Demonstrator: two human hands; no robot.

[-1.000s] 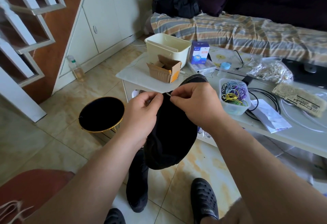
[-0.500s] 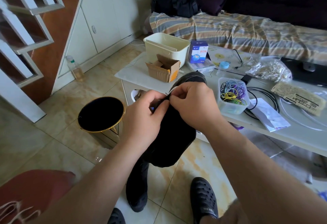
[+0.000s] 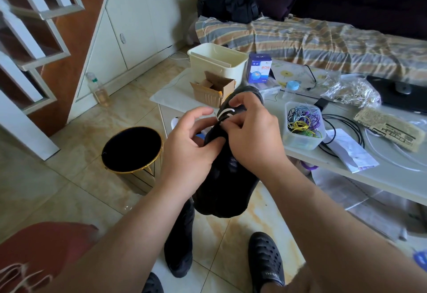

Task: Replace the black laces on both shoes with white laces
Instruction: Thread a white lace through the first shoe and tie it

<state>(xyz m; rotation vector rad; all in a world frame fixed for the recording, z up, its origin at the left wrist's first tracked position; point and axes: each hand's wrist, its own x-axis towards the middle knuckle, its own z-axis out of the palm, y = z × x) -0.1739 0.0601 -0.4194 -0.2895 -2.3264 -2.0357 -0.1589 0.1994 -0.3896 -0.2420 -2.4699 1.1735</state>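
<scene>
A black shoe [image 3: 227, 186] hangs in mid-air between both hands, toe pointing away toward the table. White lace [image 3: 225, 113] crosses its upper near the toe end. My left hand [image 3: 191, 144] grips the shoe's left side, thumb on the upper and index finger raised. My right hand [image 3: 250, 135] pinches the white lace at an eyelet. A second black shoe [image 3: 180, 244] stands on the floor tiles directly below, partly hidden by my left forearm.
A black bin with a gold rim [image 3: 131, 149] stands on the floor at left. The white table [image 3: 390, 172] carries a cream tub [image 3: 217, 61], a cardboard box [image 3: 212, 89], a clear tub of rubber bands [image 3: 302, 126], cables and papers. My black-clogged foot [image 3: 265, 260] rests below.
The shoe has tilted so its upper and the white lace now show. My left index finger has lifted off while my right hand keeps pinching the lace.
</scene>
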